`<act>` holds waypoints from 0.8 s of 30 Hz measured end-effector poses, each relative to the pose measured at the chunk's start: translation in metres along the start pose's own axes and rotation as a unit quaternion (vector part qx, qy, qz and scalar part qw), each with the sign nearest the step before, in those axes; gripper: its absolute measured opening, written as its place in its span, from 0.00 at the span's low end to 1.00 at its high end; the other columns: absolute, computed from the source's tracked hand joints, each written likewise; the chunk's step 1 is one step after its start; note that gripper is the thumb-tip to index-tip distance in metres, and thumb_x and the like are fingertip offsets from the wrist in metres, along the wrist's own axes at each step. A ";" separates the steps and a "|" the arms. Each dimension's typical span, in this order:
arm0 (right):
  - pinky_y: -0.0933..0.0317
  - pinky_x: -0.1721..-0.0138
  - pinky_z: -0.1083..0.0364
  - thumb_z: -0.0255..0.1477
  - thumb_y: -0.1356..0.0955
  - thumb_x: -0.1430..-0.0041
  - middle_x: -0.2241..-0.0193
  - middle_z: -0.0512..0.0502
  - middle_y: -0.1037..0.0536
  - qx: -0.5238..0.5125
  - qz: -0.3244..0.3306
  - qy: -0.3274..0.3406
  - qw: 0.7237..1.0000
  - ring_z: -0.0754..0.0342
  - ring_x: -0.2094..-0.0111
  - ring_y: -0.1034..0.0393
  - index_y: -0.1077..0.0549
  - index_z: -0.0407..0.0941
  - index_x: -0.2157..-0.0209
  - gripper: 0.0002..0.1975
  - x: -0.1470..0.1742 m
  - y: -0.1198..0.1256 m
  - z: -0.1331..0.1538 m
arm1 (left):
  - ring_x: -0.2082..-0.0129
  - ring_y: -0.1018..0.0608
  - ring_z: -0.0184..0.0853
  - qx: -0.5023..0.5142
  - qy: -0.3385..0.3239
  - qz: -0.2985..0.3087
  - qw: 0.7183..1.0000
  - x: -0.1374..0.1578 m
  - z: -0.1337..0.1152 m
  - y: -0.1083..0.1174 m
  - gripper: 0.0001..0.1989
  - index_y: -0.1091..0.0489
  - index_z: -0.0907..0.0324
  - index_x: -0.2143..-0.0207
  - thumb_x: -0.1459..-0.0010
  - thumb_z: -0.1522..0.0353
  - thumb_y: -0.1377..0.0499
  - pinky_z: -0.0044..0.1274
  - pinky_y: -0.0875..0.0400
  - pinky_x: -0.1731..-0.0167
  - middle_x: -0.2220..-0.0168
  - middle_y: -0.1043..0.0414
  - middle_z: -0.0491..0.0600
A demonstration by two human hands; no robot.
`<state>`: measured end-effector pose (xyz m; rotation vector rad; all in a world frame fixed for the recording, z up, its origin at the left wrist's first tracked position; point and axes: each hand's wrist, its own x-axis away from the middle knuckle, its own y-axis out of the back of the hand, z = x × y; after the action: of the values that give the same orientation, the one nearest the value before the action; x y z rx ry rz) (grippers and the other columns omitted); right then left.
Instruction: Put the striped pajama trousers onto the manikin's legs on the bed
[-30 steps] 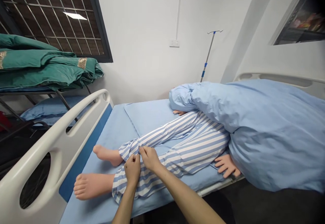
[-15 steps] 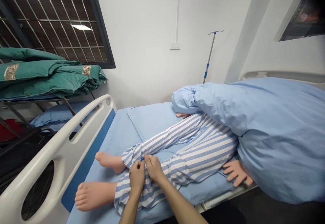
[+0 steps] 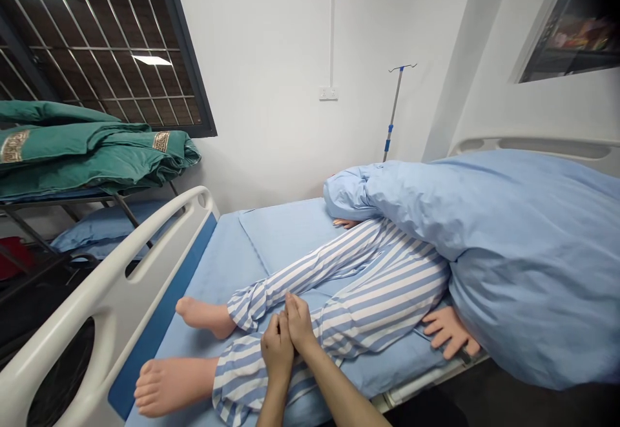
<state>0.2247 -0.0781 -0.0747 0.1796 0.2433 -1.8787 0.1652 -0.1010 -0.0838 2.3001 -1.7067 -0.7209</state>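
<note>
My left hand [image 3: 278,348] is curled closed above the lower near leg of a mannequin in blue-and-white striped trousers [image 3: 387,291]. Beside it, touching, is my right hand [image 3: 299,323], also closed, with its thumb uppermost. What the fingers hold, if anything, is hidden, and I cannot tell whether they touch the cloth. The mannequin's bare near foot [image 3: 169,385] and far foot [image 3: 206,317] stick out of the trouser cuffs toward the bed's end. One mannequin hand [image 3: 450,330] lies palm-down at the mattress edge.
A bunched light-blue quilt [image 3: 523,246] covers the mannequin's upper body and hangs over the near side. The white bed end board [image 3: 109,272] rises at the left. Folded green bedding [image 3: 92,152] lies on a rack beyond it. An IV pole [image 3: 393,117] stands by the wall.
Both my hands have moved slightly right along the near leg, up toward the knee, and are pressed closer together. The camera view has shifted a little.
</note>
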 end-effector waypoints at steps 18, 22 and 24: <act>0.55 0.80 0.60 0.38 0.45 0.44 0.87 0.55 0.47 0.091 0.089 0.039 0.991 0.61 0.82 0.52 0.46 0.43 0.85 0.20 -0.030 0.026 0.026 | 0.82 0.41 0.27 -0.064 -0.013 0.011 0.998 -0.012 -0.005 0.000 0.16 0.49 0.58 0.86 0.49 0.63 0.54 0.21 0.50 0.78 0.87 0.47 0.41; 0.55 0.79 0.60 0.38 0.46 0.42 0.87 0.55 0.45 0.119 0.072 0.048 0.989 0.62 0.82 0.51 0.46 0.43 0.85 0.20 -0.036 0.045 0.030 | 0.83 0.44 0.26 -0.095 -0.023 0.005 0.995 -0.009 -0.005 -0.003 0.15 0.53 0.58 0.85 0.50 0.64 0.54 0.21 0.53 0.79 0.86 0.53 0.40; 0.56 0.79 0.60 0.37 0.46 0.42 0.87 0.55 0.45 0.155 0.075 0.046 0.984 0.62 0.82 0.51 0.46 0.43 0.85 0.20 -0.030 0.049 0.021 | 0.83 0.45 0.26 -0.104 -0.020 0.008 0.994 -0.008 -0.005 -0.003 0.15 0.54 0.58 0.85 0.50 0.64 0.53 0.21 0.53 0.79 0.86 0.54 0.40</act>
<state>0.2805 -0.0712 -0.0507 0.4841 -0.0024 -1.7518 0.1683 -0.0936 -0.0790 2.1433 -1.5815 -0.9014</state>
